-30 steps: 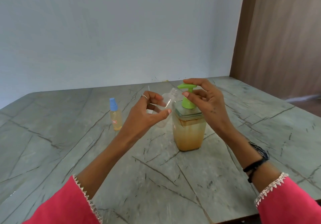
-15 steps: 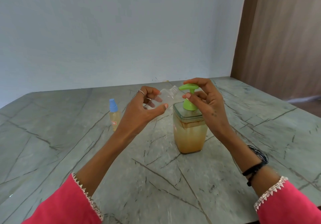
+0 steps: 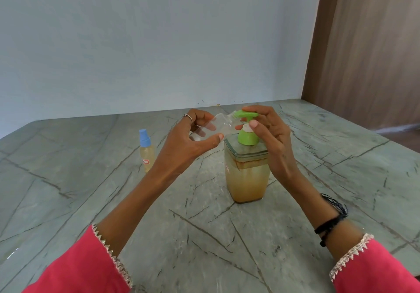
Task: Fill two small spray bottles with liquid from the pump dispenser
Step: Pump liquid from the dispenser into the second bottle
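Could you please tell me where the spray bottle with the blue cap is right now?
In the head view, the blue-capped spray bottle stands upright on the marble table, left of the left hand.

Left hand (image 3: pixel 184 147) covers the clear bottle's (image 3: pixel 213 125) base. Label text on the blue-capped spray bottle (image 3: pixel 146 150) is too small to read. Both sleeves are cut off at the bottom edge.
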